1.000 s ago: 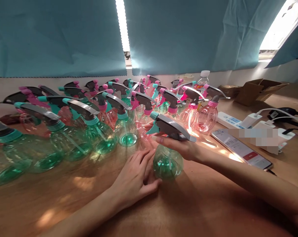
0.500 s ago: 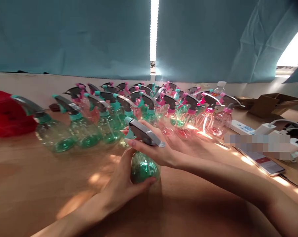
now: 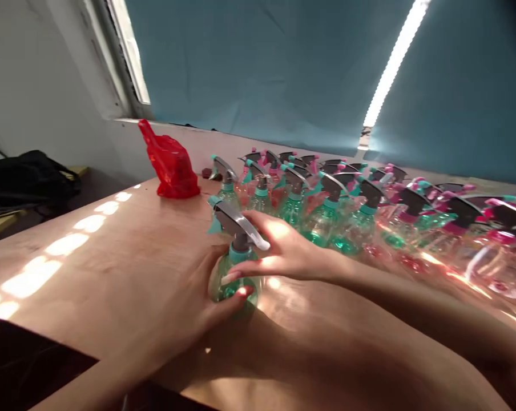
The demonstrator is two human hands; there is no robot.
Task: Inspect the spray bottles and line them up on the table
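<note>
A clear green spray bottle [image 3: 240,255] with a grey trigger head and turquoise collar stands upright on the wooden table in front of me. My left hand [image 3: 200,302] wraps around the lower body from the left, thumb across the front. From the right, my right hand [image 3: 290,249] grips the upper body just below the collar. Its thumb lies on the near side, and its other fingers are partly hidden behind the bottle and trigger head. The turquoise nozzle points to the left.
Several green spray bottles [image 3: 293,208] and pink ones [image 3: 455,245] stand in rows behind and to the right. A red plastic bag [image 3: 176,171] sits at the back left. Beyond the table's left edge lies a black bag [image 3: 27,177]. A blue curtain [image 3: 258,74] hangs behind.
My view has swung left, bringing the whole red bag and the table's left edge into sight. My right hand has shifted from over the trigger head to around the bottle below the collar.
</note>
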